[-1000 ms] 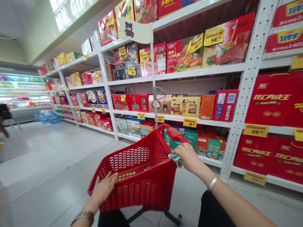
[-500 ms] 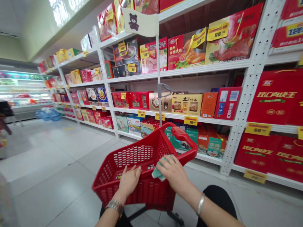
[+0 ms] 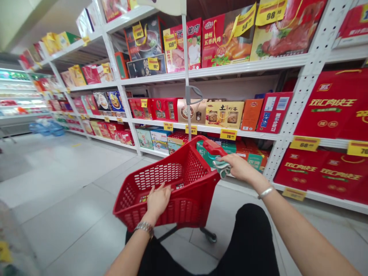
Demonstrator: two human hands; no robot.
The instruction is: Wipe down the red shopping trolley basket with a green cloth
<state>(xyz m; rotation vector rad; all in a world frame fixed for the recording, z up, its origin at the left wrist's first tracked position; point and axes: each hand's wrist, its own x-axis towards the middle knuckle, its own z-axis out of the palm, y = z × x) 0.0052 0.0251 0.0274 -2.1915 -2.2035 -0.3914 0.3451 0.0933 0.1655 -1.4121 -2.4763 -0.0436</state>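
Note:
A small red plastic shopping cart stands before me, tilted to the right in view. My left hand lies over its near rim, fingers stretched out across the edge; a metal watch is on that wrist. Bunched in my right hand is a green and white cloth, pressed against the near end of the cart handle. The right fingers are closed and partly hidden. A white pole with a grey loop rises behind the handle side of the cart.
White shelves run along the far side, stocked with boxed foods and yellow price tags. Red gift boxes fill the right bays. Blue-wrapped packs sit on the tiled floor at left. My black-clad knee is close to the cart.
My right hand has moved with the cloth from the near rim up and right to the handle's end. My left hand stays on the rim. The view has tipped downward slightly.

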